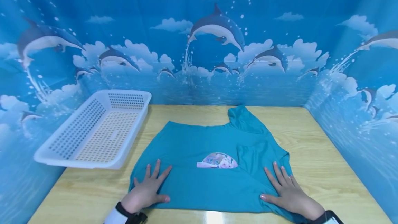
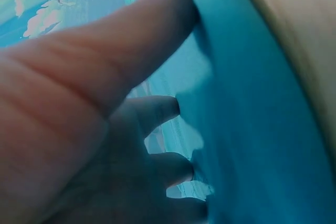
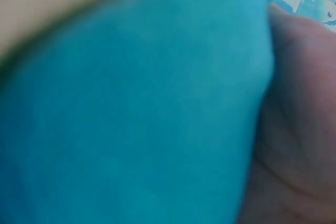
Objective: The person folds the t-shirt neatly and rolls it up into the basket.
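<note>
A teal T-shirt point(image 1: 199, 189) lies on the table in the head view, folded over so that its printed patch point(image 1: 217, 160) shows as a half circle along the fold. One sleeve point(image 1: 248, 122) sticks out at the far right, and loose cloth lies bunched below it. My left hand point(image 1: 147, 187) rests on the shirt's near left corner, fingers spread. On the near right part my right hand point(image 1: 287, 193) lies with fingers straight and spread. The left wrist view shows the thumb and fingertips against the teal cloth point(image 2: 247, 108). In the right wrist view, teal cloth point(image 3: 142, 103) fills most of the picture beside the hand.
A white plastic basket point(image 1: 127, 148) with perforated sides stands at the left of the wooden table point(image 1: 320, 168). Blue curtains point(image 1: 199, 89) printed with dolphins and clouds enclose the table at the back and both sides.
</note>
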The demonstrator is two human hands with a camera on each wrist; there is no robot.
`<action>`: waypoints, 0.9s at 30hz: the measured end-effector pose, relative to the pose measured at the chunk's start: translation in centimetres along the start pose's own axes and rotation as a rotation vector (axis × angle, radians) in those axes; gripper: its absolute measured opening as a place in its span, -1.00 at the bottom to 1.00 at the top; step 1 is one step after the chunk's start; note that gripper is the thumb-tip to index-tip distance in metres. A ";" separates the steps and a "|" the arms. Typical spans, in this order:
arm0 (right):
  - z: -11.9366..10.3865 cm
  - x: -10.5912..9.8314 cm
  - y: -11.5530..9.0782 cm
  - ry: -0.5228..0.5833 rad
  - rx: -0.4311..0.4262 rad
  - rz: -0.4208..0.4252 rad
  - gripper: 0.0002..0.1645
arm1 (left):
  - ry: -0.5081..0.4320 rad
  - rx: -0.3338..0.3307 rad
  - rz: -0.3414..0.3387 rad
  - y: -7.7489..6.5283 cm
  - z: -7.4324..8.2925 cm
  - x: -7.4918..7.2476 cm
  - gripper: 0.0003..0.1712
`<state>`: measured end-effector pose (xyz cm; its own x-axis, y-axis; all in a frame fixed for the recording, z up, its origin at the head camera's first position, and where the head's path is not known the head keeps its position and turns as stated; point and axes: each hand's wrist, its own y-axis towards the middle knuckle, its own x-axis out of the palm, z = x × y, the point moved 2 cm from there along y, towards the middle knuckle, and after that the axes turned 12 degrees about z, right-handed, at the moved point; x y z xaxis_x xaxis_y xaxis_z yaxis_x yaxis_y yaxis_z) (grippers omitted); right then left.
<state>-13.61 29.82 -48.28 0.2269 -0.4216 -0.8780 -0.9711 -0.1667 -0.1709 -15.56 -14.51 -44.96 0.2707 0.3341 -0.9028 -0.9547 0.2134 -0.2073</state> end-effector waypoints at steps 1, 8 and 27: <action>-0.2 0.0 -0.3 0.006 0.003 -0.002 0.18 | -0.008 0.001 0.001 -0.2 0.0 0.0 0.13; -0.8 0.5 -1.8 -0.001 0.073 -0.048 0.18 | -0.010 0.015 0.016 -1.5 -0.2 0.4 0.14; -4.5 -9.2 10.6 0.050 -0.099 0.045 -0.31 | 0.001 0.193 0.253 8.7 2.5 -6.9 -0.49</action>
<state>-25.65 27.87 -40.00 0.1894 -0.4739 -0.8599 -0.9688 -0.2327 -0.0851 -25.45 -12.69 -39.66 0.0271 0.3980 -0.9170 -0.9506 0.2939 0.0995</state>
